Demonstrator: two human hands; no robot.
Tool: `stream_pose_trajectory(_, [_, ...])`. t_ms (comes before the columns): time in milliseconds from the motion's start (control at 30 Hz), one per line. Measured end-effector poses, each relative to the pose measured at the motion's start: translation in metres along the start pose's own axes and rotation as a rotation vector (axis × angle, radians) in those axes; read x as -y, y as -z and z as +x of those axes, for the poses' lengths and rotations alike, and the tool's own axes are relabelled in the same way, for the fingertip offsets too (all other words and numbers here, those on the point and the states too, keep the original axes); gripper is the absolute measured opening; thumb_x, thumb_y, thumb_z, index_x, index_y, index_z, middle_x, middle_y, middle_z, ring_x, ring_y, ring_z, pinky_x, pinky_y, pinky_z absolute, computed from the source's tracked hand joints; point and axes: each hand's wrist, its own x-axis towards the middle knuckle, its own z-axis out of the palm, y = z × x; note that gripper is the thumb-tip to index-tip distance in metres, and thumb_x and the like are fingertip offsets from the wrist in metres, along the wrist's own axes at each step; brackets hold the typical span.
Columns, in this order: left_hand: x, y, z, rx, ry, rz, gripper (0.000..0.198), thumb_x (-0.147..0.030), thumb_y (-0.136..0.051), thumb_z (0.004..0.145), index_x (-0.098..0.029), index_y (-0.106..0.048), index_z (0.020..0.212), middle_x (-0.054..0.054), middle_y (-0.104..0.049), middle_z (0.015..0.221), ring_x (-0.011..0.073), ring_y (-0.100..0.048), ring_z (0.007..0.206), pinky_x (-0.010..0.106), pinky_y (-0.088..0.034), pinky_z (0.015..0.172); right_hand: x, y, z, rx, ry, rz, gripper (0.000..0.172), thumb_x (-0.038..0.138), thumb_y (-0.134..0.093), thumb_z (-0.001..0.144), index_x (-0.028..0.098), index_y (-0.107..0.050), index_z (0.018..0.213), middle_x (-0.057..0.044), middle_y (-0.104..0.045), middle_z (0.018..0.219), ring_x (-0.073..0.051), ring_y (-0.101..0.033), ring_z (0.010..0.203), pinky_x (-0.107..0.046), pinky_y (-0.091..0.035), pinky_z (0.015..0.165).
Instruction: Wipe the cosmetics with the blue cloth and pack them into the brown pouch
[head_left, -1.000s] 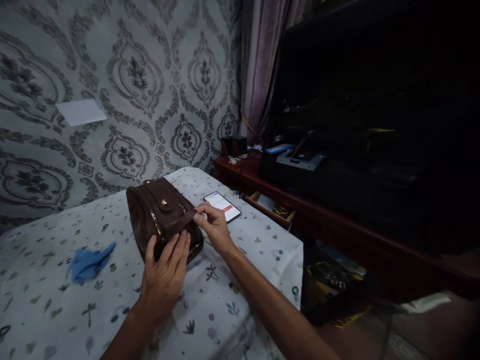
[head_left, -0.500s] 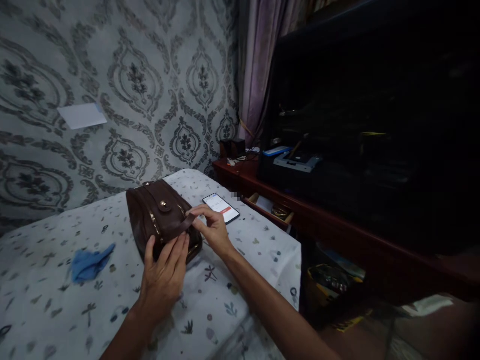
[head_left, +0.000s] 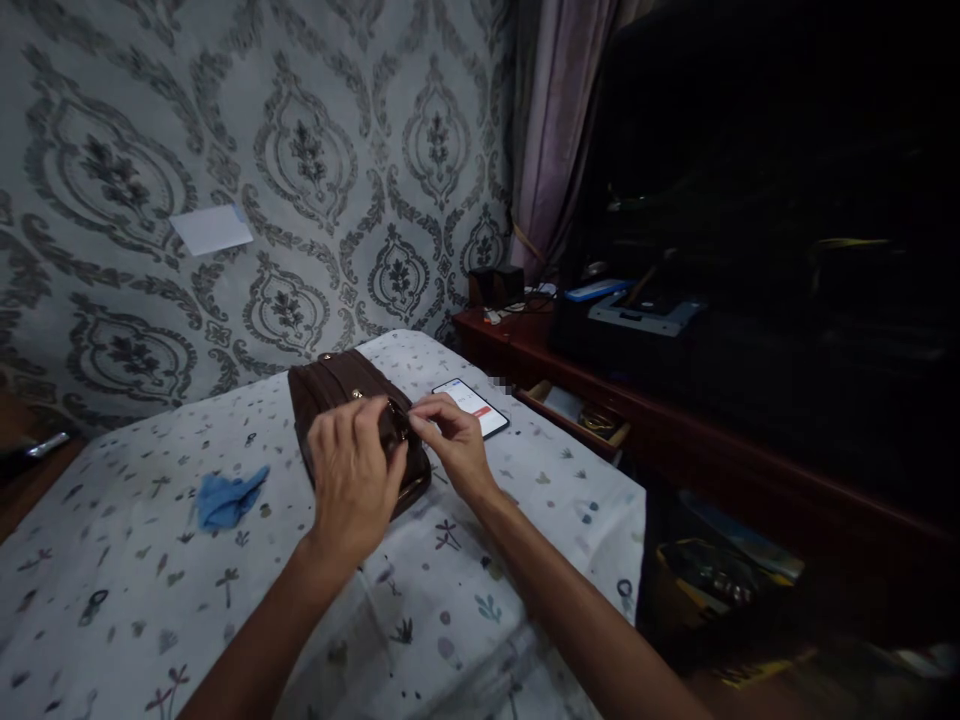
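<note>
A dark brown leather bag (head_left: pixel 322 389) with gold-coloured metal fittings lies on a white patterned cloth (head_left: pixel 300 640). Over the bag's near part is my left hand (head_left: pixel 357 470), its fingers curled and its thumb against the bag's right part. My right hand (head_left: pixel 457 440) is at the bag's right edge, thumb and forefinger pinched by a metal fitting; what lies between these fingertips is too small to make out. Just behind my right hand lies a phone (head_left: pixel 491 420) with a lit screen. A crumpled blue cloth (head_left: pixel 229 498) rests left of the bag.
On the right, a dark red wooden desk (head_left: pixel 525 335) has a partly open drawer (head_left: pixel 624 434) beside the cloth's edge. Small black boxes (head_left: pixel 495 287) and a grey device (head_left: pixel 645 314) sit on the desk. A patterned wall with a white paper (head_left: pixel 211 230) stands behind.
The view has turned left. My left hand has risen from flat on the bag's near side to curl over its top. The strap end that my right hand was pinching is no longer visible.
</note>
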Motion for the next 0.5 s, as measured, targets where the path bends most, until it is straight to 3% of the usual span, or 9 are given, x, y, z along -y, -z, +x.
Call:
stream_pose_trajectory(100, [-0.002,0.003,0.025,0.175,0.014,0.013,0.052,-0.026,-0.064,0.088,-0.012,-0.048,0.135,0.017,-0.058,0.122,0.0346,-0.050,0.113,0.051,-0.042,0.096,0.001,0.001,-0.001,-0.019,-0.017,-0.008,0.011,0.036,-0.070,0.085,0.026,-0.075,0.084,-0.005,-0.064,0.099,-0.023,-0.060,0.102,-0.040,-0.046,0.097])
stream_pose_trajectory(167, [0.001,0.004,0.036,0.243,-0.020,0.033,0.041,-0.025,-0.065,0.087,-0.016,-0.057,0.127,0.016,-0.058,0.125,0.0345,-0.049,0.115,0.050,-0.041,0.096,0.000,0.002,-0.002,-0.031,-0.047,-0.027,0.013,0.035,-0.070,0.084,0.027,-0.075,0.093,-0.006,-0.061,0.112,-0.024,-0.056,0.115,-0.041,-0.045,0.100])
stream_pose_trajectory(300, [0.013,0.005,0.049,0.425,-0.107,0.036,0.014,-0.024,-0.062,0.090,-0.020,-0.067,0.102,0.010,-0.063,0.111,0.0308,-0.052,0.107,0.045,-0.043,0.087,-0.003,0.009,0.000,0.112,-0.171,0.009,0.046,0.036,-0.076,0.078,0.031,-0.063,0.122,-0.005,-0.053,0.136,-0.025,-0.047,0.132,-0.042,-0.041,0.107])
stream_pose_trajectory(400, [0.021,0.006,0.056,0.519,-0.131,0.014,0.009,-0.028,-0.063,0.091,-0.022,-0.067,0.097,0.006,-0.064,0.101,0.0282,-0.053,0.099,0.041,-0.042,0.081,-0.007,0.015,0.002,0.255,-0.239,0.024,0.070,0.038,-0.083,0.071,0.033,-0.052,0.135,-0.006,-0.047,0.147,-0.026,-0.041,0.139,-0.046,-0.036,0.112])
stream_pose_trajectory(500, [0.023,0.007,0.060,0.541,-0.158,0.026,0.009,-0.029,-0.065,0.090,-0.022,-0.066,0.096,0.005,-0.064,0.101,0.0278,-0.054,0.098,0.040,-0.041,0.079,-0.016,0.018,0.003,0.299,-0.260,0.023,0.084,0.040,-0.088,0.066,0.031,-0.047,0.139,-0.009,-0.045,0.149,-0.027,-0.041,0.140,-0.047,-0.037,0.112])
